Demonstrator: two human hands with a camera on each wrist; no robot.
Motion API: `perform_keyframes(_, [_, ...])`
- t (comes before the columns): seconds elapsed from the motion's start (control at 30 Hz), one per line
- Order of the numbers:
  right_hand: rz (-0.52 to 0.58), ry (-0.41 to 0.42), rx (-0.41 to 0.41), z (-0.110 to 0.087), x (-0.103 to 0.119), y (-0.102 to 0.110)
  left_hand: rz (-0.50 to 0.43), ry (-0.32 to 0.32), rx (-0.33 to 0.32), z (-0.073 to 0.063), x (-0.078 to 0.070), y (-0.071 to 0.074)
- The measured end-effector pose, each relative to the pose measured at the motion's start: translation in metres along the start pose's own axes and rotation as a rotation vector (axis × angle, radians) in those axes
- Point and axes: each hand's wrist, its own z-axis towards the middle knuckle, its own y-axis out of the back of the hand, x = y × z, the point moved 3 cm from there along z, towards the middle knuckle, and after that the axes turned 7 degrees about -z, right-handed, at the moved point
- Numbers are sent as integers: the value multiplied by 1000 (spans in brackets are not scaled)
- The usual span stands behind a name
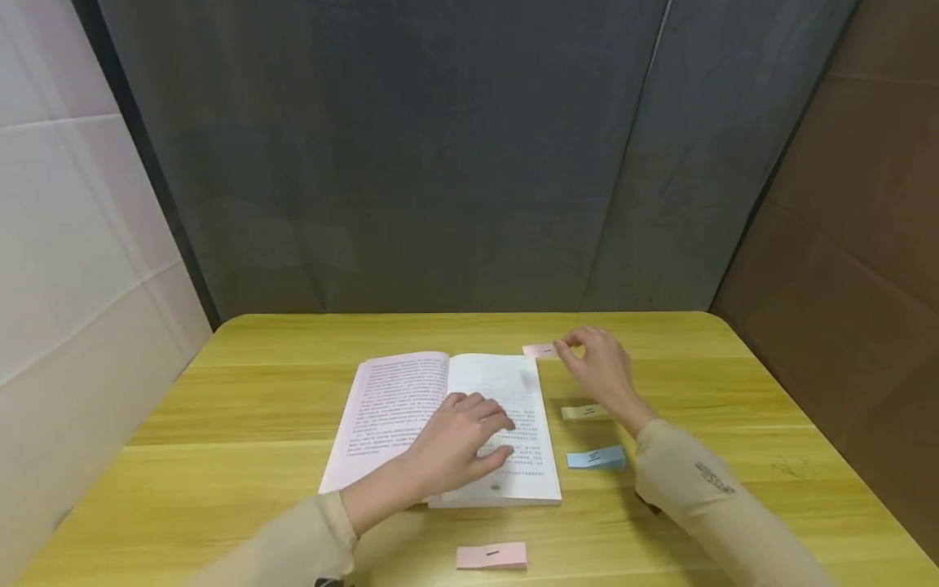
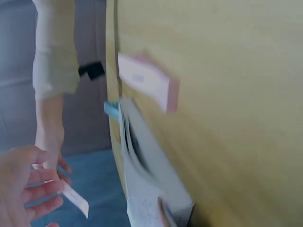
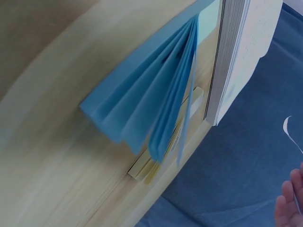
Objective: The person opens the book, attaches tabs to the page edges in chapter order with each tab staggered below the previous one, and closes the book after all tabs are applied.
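A wooden table is the biggest thing, with a book lying open on it. The left hand is over the right page, fingers loose and holding nothing; I can't tell if it touches the paper. The right hand is by the book's far right corner. A pink pad lies on the near side of the book; a blue pad and a yellow pad lie to its right. Smallest is the pink slip, pinched at one end by the right hand, beside that corner.

The step looks like lining the slip up with the page. The next move seems to need a slow, steady push, with the page kept flat.

The right wrist view shows the blue pad's leaves fanned out; only the head view shows its three lines.
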Motion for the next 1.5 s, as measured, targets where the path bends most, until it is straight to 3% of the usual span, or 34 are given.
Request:
perform_keyframes(0.13, [10,-58,42,1,-2,-4,5,40,-21,19,17,-5])
perform_keyframes(0.3, [-5,-140,126,3,-6,-10,41,109,8,37,34,-16])
perform_keyframes(0.53, [24,-232,246,4,-13,-19,63,202,96,53,46,-31])
perform_keyframes(0.67, [51,-262,285,3,-17,-24,66,265,187,60,50,-41])
perform_keyframes(0.9, [68,-279,336,-1,-19,-33,63,373,353,69,57,-60])
perform_keyframes(1.5, [43,-337,381,-8,-23,-44,64,438,473,72,66,-94])
